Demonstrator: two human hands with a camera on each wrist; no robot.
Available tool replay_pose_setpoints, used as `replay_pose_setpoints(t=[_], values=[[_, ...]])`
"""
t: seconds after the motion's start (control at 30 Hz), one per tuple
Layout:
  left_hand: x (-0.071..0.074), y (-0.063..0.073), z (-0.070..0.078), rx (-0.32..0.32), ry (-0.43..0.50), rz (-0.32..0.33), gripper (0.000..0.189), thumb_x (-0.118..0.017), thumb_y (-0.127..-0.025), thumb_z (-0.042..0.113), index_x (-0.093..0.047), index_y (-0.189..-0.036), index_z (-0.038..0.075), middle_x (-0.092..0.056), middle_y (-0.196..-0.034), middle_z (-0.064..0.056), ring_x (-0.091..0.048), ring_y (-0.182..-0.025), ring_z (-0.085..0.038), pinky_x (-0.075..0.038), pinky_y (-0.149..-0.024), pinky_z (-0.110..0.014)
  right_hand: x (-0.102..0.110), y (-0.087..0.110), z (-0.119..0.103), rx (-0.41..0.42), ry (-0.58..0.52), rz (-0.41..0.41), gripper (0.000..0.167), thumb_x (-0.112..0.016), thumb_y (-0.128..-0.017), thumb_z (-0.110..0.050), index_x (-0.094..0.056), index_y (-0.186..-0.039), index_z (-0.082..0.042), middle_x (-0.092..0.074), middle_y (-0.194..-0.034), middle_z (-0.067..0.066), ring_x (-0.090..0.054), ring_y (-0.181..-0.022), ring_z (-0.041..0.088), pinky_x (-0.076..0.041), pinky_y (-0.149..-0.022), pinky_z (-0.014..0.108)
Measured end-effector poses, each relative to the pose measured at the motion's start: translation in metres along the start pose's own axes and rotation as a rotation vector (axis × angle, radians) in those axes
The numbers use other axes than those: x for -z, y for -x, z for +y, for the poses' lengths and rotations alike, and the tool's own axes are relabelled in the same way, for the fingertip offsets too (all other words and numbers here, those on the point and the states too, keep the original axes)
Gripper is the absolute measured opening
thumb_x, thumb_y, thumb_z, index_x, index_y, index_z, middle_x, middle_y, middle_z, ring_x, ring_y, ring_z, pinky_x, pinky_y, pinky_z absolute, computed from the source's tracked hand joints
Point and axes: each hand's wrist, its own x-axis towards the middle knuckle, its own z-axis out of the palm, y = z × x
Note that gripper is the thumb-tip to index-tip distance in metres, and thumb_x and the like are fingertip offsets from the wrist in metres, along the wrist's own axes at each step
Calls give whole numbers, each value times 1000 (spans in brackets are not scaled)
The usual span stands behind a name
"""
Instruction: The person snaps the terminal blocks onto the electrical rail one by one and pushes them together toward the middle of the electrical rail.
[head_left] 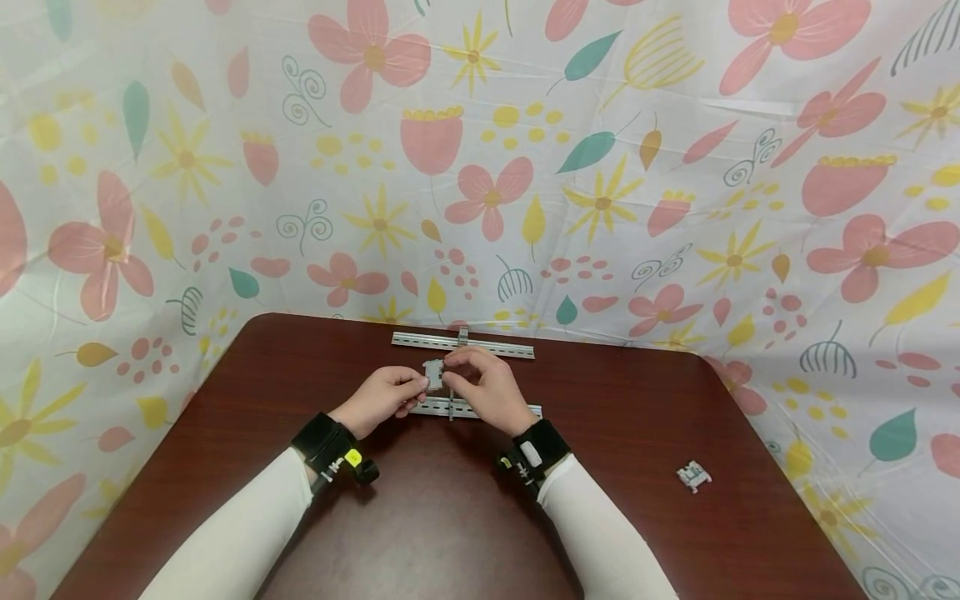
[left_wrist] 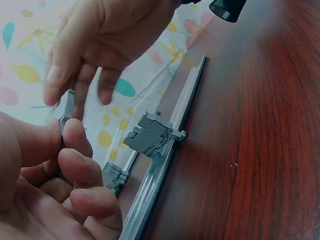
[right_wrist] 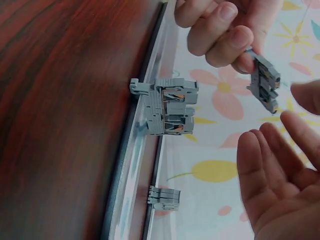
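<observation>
My left hand pinches a grey DIN rail terminal block between thumb and index finger, holding it above the table. Close by on its right is my right hand, fingers loosely bent; the right wrist view shows a gap between them and the held terminal block. Beneath the hands lies the near slotted metal rail, partly hidden by them. Grey terminal blocks are mounted upright on that near rail. On the far rail sits another small group of grey blocks.
A loose terminal block lies on the dark wooden table, off to the right. Behind the table's back edge hangs a floral curtain. Each wrist wears a black strap with a small camera.
</observation>
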Motion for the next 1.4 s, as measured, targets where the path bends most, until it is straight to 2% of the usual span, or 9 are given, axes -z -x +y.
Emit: replay_pose_setpoints(t=[0.1,0.17,0.33,0.43,0.67,0.8,1.03,1.3,1.4], values=[[-1,2,4,-11,-14,7,39,-61,-117,20,-68,-110,-17,-66,-93,-25,-48,-68,-17,-42,-63,-27,0,0,-1,-48,30,14,15,-77,-109,-19,-81,-121,-13,-74,-116,0,-70,-89,12,-59,-75,32],[-2,3,6,-14,-25,13,38,-61,-117,20,-69,-111,-17,-65,-92,-23,-47,-68,-18,-42,-63,-27,-1,1,-2,-80,18,11,14,-75,-110,-21,-81,-121,-14,-75,-107,-2,-70,-81,11,-57,-70,31],[-2,4,7,-24,-36,18,36,-63,-117,21,-70,-110,-14,-63,-84,-13,-46,-67,-18,-41,-63,-29,-3,2,-1,-140,-40,-16,19,-71,-113,-29,-81,-117,-15,-76,-96,-5,-71,-78,13,-55,-68,31],[-3,4,8,-29,-40,17,35,-64,-116,20,-71,-111,-14,-63,-83,-11,-46,-67,-18,-40,-63,-29,-3,2,0,-161,-58,-34,24,-69,-114,-36,-82,-115,-16,-76,-92,-5,-69,-76,15,-54,-68,32],[-4,5,9,-43,-63,8,34,-65,-115,22,-74,-110,-11,-57,-76,-3,-45,-64,-16,-39,-60,-28,-3,3,1,-173,-72,-59,28,-67,-114,-41,-81,-110,-17,-74,-89,3,-57,-66,17,-46,-63,31],[-5,5,11,-52,-69,-1,37,-66,-115,23,-73,-110,-13,-54,-73,-3,-44,-63,-16,-38,-60,-27,-3,3,1,-177,-77,-66,28,-67,-114,-41,-81,-108,-17,-68,-82,1,-52,-63,16,-43,-62,30],[-6,5,11,-75,-89,-2,34,-67,-115,22,-74,-106,-10,-52,-71,-4,-44,-62,-17,-38,-60,-27,-4,3,1,-161,-76,-76,28,-67,-114,-39,-81,-101,-18,-58,-73,-3,-50,-62,15,-41,-62,30],[-6,5,13,-61,-84,-1,34,-67,-115,24,-76,-105,-7,-55,-73,-5,-45,-63,-17,-38,-59,-26,-4,3,3,-159,-78,-73,29,-66,-115,-36,-76,-95,-17,-56,-71,-4,-49,-61,14,-41,-62,30],[-6,6,14,-49,-70,10,36,-65,-116,27,-77,-107,-6,-62,-80,-9,-47,-65,-17,-39,-60,-27,-2,3,4,-158,-68,-60,30,-66,-114,-36,-76,-94,-16,-58,-71,-3,-48,-58,14,-41,-61,30]])
